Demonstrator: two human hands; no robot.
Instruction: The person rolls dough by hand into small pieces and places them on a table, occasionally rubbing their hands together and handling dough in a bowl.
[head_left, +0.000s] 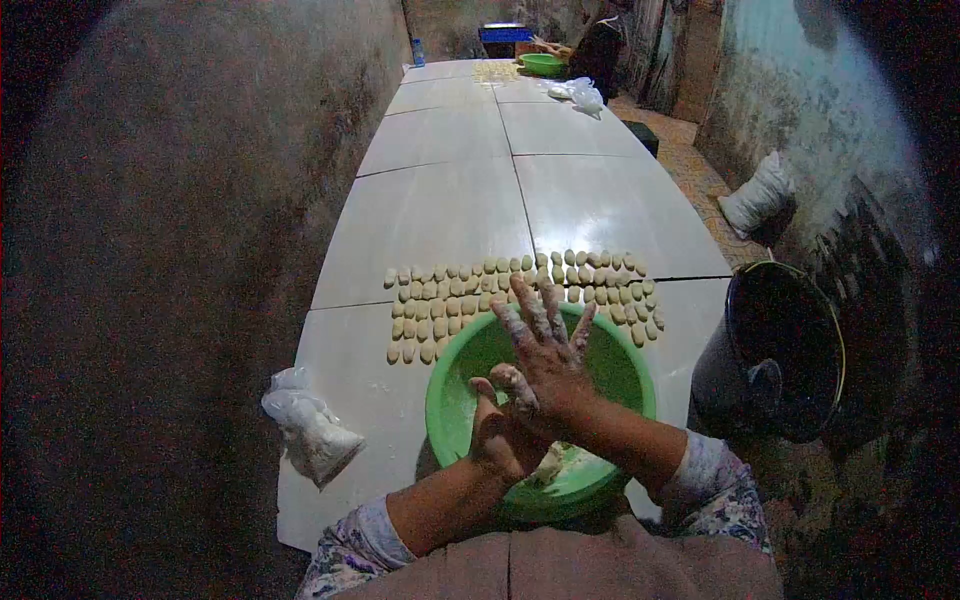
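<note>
Head view. The person's two hands were together above a green basin (450, 402), crossing near the palms. The right hand (553, 375) lay uppermost, its fingers spread and pointing toward the far end of the desk (430, 215). The left hand (507, 440) was underneath, thumb raised, its fingers mostly hidden; their posture could not be told. Whether anything was held between the palms could not be told either. White residue coated the right hand's fingers.

The basin stood on the near part of the desk, with a pale doughy mass (548, 468) inside, partly covered by the forearms. Just beyond and beside the basin, small oval dough pieces (438, 308) lay in several rows, many close together; the basin and the right hand hid some of them.

A plastic bag of white powder (318, 436) sat at the desk's left edge. To the right stood a dark bucket (716, 375), and farther off a pale sack (760, 197) rested near the wall. At the far end, another person (597, 55) was beside a second green basin (543, 68), near more small pale pieces (495, 72).
</note>
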